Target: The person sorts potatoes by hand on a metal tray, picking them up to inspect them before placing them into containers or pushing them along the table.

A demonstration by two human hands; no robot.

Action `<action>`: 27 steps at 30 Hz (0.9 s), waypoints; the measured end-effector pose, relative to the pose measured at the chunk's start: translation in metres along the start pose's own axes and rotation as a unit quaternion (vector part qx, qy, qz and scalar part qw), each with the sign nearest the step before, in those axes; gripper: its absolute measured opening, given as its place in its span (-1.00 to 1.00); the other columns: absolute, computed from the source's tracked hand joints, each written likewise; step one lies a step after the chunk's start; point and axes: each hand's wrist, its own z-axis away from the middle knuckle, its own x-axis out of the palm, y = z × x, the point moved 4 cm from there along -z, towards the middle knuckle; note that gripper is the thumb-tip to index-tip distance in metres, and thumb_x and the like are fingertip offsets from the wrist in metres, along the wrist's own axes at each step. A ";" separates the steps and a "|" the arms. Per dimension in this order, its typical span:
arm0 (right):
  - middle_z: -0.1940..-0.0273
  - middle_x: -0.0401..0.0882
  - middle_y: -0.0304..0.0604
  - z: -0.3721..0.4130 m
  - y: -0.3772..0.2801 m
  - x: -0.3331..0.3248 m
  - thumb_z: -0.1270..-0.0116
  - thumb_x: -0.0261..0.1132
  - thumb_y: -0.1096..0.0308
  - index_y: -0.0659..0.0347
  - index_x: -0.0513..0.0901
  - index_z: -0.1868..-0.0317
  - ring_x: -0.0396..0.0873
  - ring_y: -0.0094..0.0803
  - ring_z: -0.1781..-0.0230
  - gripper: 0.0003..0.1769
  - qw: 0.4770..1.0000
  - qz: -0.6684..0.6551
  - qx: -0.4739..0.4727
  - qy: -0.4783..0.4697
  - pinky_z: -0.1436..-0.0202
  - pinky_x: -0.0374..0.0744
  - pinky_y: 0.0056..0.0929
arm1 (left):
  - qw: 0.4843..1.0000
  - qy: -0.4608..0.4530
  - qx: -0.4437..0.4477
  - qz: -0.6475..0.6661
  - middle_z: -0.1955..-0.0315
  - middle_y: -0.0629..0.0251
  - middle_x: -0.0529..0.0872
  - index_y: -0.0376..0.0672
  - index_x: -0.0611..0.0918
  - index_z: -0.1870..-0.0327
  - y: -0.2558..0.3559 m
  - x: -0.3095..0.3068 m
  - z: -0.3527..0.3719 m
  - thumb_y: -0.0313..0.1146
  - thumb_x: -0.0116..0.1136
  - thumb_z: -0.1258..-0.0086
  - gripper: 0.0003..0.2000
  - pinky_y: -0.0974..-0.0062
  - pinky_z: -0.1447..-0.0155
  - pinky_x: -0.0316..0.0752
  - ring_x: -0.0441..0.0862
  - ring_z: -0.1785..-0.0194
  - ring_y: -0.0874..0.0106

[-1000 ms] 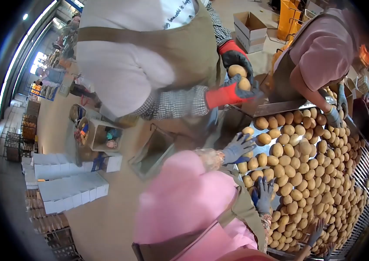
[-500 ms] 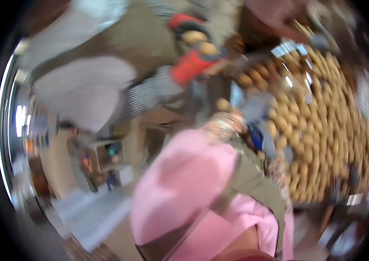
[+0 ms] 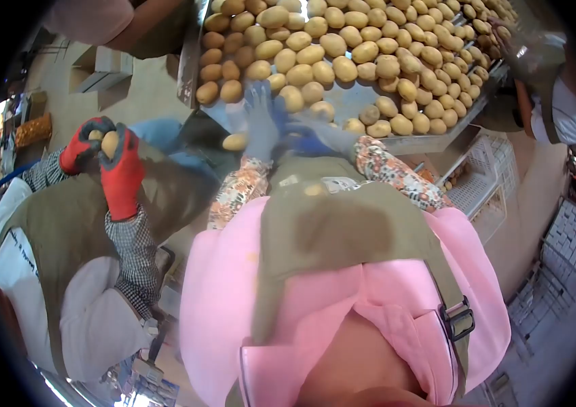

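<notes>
"What's changed?"

"My view has swung: the potatoes (image 3: 333,45) on the counter (image 3: 356,100) now lie at twelve o'clock, not three, squarely within my reach."

"Your grip?"

"My left hand (image 3: 261,117) is spread beside them; my right hand (image 3: 320,135) is blurred, so I can't tell."

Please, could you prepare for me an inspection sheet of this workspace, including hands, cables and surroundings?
Surface: metal table, mostly covered; bare patches show near the hands.
Job's things: many loose, oval, potato-like pieces; a single piece lies beside the left hand.
Clutter: white plastic crate right of the table; cardboard box on the floor at left.
Hands: left hand and right hand, gloved, at the table's near side; blurred, grip unclear.
Cables: nothing seen.
Surroundings: co-worker at left, in red-and-black gloves, holding similar pieces.
</notes>
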 end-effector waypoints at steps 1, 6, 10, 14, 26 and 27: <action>-0.15 0.55 -0.04 -0.010 -0.001 -0.004 -0.41 0.20 0.20 0.10 0.58 -0.17 0.53 -0.31 -0.07 -0.63 0.978 -0.176 -0.003 -0.111 -0.13 0.49 -0.41 | 0.995 0.042 0.016 0.084 -0.35 -0.14 0.31 -0.17 0.29 -0.42 -0.023 0.018 -0.003 -0.10 0.02 -0.43 -0.41 0.14 -0.48 0.07 0.21 -0.42 -0.05; -0.30 0.39 -0.03 0.063 0.048 -0.024 -0.39 0.17 0.25 0.03 0.52 -0.23 0.39 -0.03 -0.26 -0.59 0.934 -0.272 0.181 0.144 -0.30 0.39 -0.28 | 0.993 -0.083 -0.075 0.022 -0.24 -0.12 0.42 -0.28 0.34 -0.32 -0.008 -0.035 0.038 0.09 0.11 -0.34 -0.31 0.19 -0.41 0.16 0.32 -0.34 -0.02; -0.36 0.33 -0.05 0.121 0.063 -0.043 -0.37 0.19 0.27 0.04 0.53 -0.22 0.23 -0.05 -0.42 -0.60 0.966 0.157 0.201 -0.041 -0.42 0.25 -0.07 | 0.958 -0.162 -0.227 0.066 -0.33 -0.16 0.31 -0.28 0.27 -0.38 -0.035 -0.044 0.068 0.15 0.03 -0.36 -0.25 0.05 -0.47 0.01 0.18 -0.44 -0.03; -0.38 0.29 -0.02 0.063 0.073 -0.068 -0.36 0.19 0.16 -0.04 0.51 -0.25 0.18 0.02 -0.44 -0.55 0.960 -0.034 0.278 -0.017 -0.44 0.20 -0.01 | 0.973 -0.095 -0.159 -0.138 -0.44 -0.14 0.15 -0.23 0.18 -0.47 -0.059 -0.020 0.080 0.14 -0.03 -0.39 -0.23 0.02 -0.52 -0.10 -0.01 -0.52 -0.05; -0.40 0.13 0.18 -0.028 0.059 -0.048 -0.34 0.19 0.16 -0.13 0.39 -0.33 0.13 0.11 -0.43 -0.46 0.941 0.012 0.330 0.077 -0.41 0.16 0.04 | 0.996 0.068 -0.008 0.064 -0.32 -0.28 0.31 -0.37 0.19 -0.41 0.059 -0.034 -0.156 0.04 0.12 -0.36 -0.22 0.11 -0.45 0.12 0.20 -0.40 -0.17; -0.31 0.26 0.17 -0.010 0.064 -0.069 -0.33 0.21 0.21 -0.03 0.43 -0.30 0.25 0.03 -0.36 -0.49 0.923 -0.140 0.338 0.120 -0.36 0.26 -0.09 | 0.996 0.076 -0.033 0.016 -0.34 -0.28 0.28 -0.37 0.16 -0.42 0.055 -0.032 -0.161 0.06 0.10 -0.36 -0.20 0.09 -0.46 0.11 0.18 -0.41 -0.17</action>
